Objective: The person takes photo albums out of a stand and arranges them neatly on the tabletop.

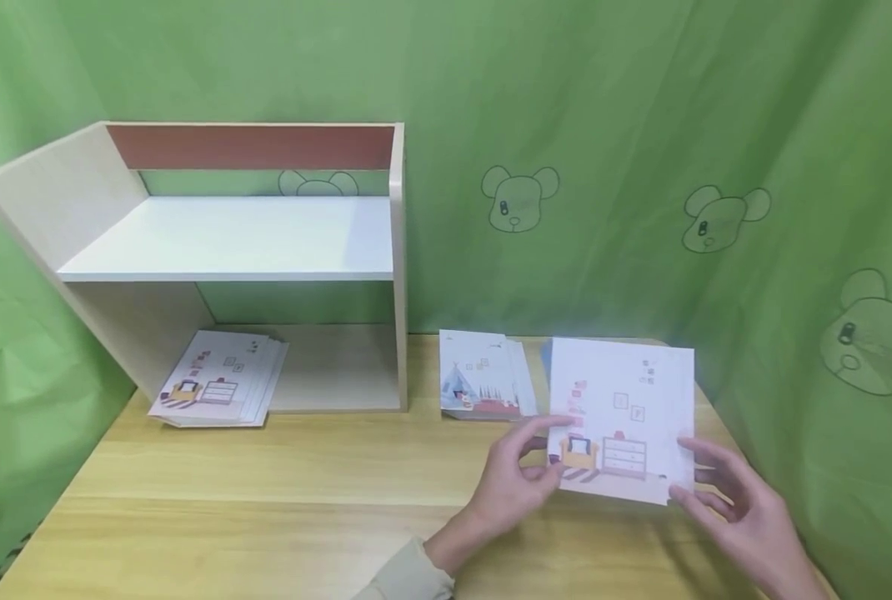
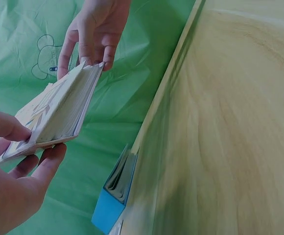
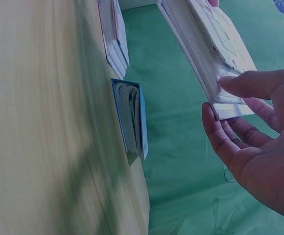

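Observation:
A thick white book [image 1: 663, 425] with an armchair and dresser drawn on its cover is held up over the right side of the table. My left hand [image 1: 513, 475] pinches its left edge, thumb and fingers on opposite faces. At the lower right corner, my right hand [image 1: 746, 508] grips it the same way. The left wrist view shows the page edges of this book [image 2: 66, 110] clear above the tabletop. Below and behind it, a blue-covered book [image 3: 143, 122] lies near the table's back edge, mostly hidden in the head view.
A two-tier shelf [image 1: 228, 242] stands at the back left. A stack of white books [image 1: 221, 379] lies on its lower board, jutting past the front. Another stack [image 1: 483, 375] rests right of the shelf. The wooden table [image 1: 266, 500] meets a green curtain [image 1: 611, 100] behind.

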The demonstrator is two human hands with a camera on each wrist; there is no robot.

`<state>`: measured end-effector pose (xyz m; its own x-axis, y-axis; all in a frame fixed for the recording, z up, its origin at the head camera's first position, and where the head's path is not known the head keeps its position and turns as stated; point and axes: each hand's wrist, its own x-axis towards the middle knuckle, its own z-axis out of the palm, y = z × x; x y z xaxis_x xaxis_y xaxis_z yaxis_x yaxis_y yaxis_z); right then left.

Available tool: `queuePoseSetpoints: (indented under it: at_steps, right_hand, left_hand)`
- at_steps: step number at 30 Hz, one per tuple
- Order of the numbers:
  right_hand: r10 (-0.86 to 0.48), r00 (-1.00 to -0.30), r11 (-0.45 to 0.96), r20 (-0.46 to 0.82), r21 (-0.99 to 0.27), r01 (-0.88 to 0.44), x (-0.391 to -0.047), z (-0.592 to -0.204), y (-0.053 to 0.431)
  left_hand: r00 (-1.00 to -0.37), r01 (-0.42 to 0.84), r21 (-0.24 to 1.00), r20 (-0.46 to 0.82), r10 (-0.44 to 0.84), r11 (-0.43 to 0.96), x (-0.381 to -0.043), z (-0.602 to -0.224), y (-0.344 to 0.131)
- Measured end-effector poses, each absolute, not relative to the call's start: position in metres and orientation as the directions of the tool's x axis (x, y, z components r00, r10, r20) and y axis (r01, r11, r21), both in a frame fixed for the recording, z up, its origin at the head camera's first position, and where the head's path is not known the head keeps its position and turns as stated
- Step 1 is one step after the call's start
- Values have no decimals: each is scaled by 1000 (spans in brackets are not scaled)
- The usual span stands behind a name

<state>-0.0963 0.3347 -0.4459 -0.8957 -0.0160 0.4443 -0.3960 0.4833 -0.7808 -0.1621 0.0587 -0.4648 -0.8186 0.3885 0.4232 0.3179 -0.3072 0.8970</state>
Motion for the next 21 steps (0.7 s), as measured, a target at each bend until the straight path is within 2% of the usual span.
queuePoseSetpoints:
  at_steps: [6,13,21]
  right_hand:
    - [-10,-907,478,422,-794,-375,-92,-451,343]
    - [-1,-919,588,395,-743,-321,-86,-453,352]
    - [-2,-925,615,380,-729,-301,-83,-455,360]
  left_hand:
    - [-818,317,900,418,394,-298,-159,-467,66]
    - [-829,294,916,387,403,-273,-157,-471,75]
    - [-842,272,930,355,406,-249,-155,-476,83]
